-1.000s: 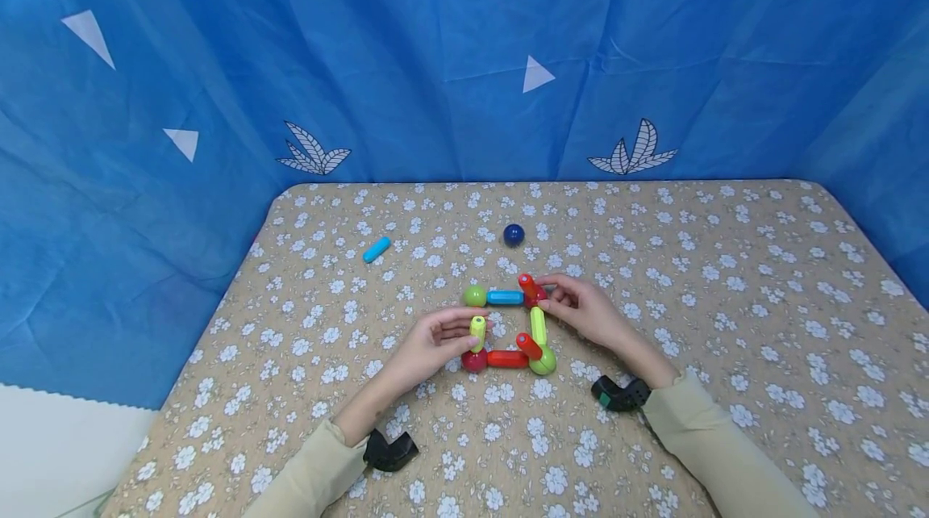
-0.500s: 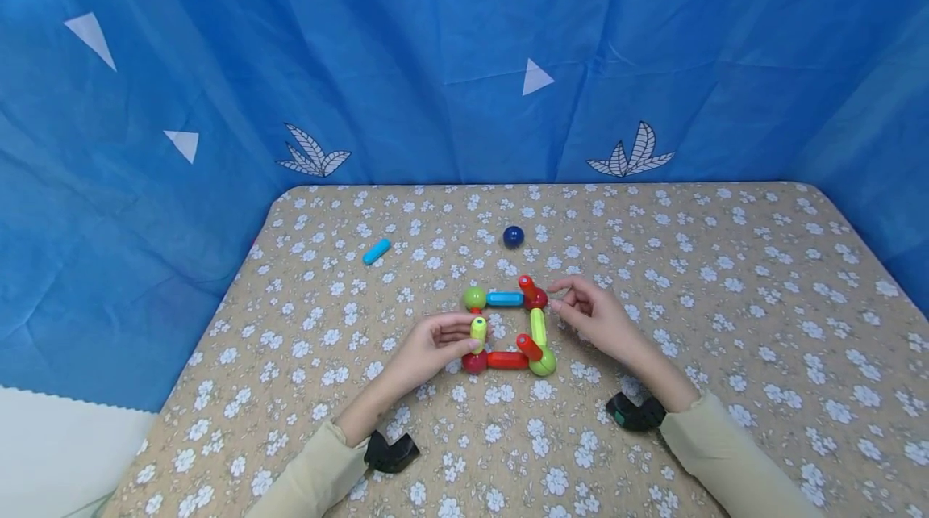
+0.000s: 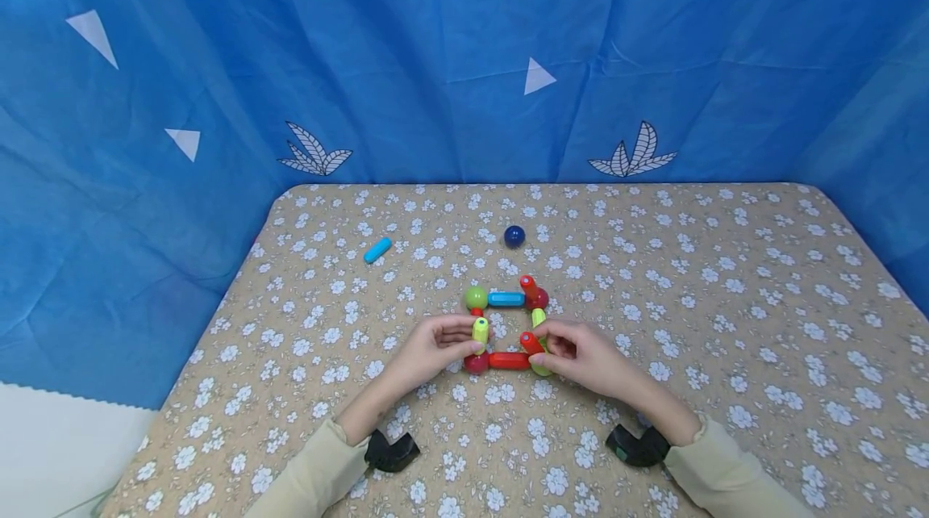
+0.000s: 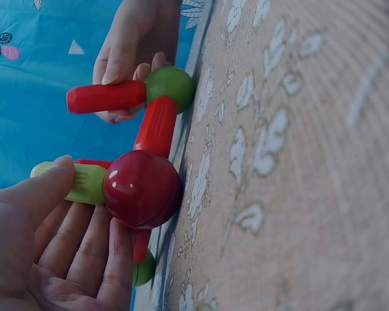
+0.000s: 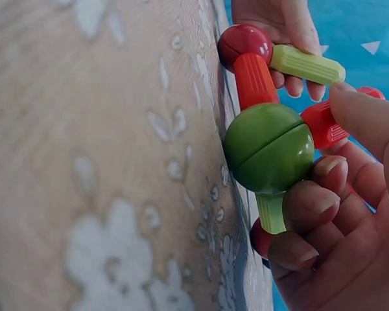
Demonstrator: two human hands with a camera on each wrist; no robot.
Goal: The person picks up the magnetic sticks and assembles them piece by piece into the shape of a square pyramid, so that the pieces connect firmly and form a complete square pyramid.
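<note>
A square of toy rods and balls lies on the table. Its front is a red rod (image 3: 509,361) between a red ball (image 4: 142,189) and a green ball (image 5: 269,148); its back is a blue rod (image 3: 506,299) between a green ball (image 3: 476,298) and a red ball (image 3: 539,300). My left hand (image 3: 430,347) pinches the yellow-green rod (image 4: 87,183) that stands on the near-left ball. With thumb and fingers, my right hand (image 3: 589,355) holds the upright red rod (image 5: 322,125) on the near-right ball. Another red rod (image 3: 528,286) stands on the back-right ball, untouched.
Behind the square lies a loose dark blue ball (image 3: 514,236). A loose light blue rod (image 3: 377,250) is farther left. The flowered tablecloth (image 3: 697,284) reaches back to a blue curtain (image 3: 435,58). Black devices (image 3: 392,452) sit at both wrists.
My right hand has left the back-right red ball, drawn away, then come forward onto the near-right upright red rod. The left hand keeps its pinch in place.
</note>
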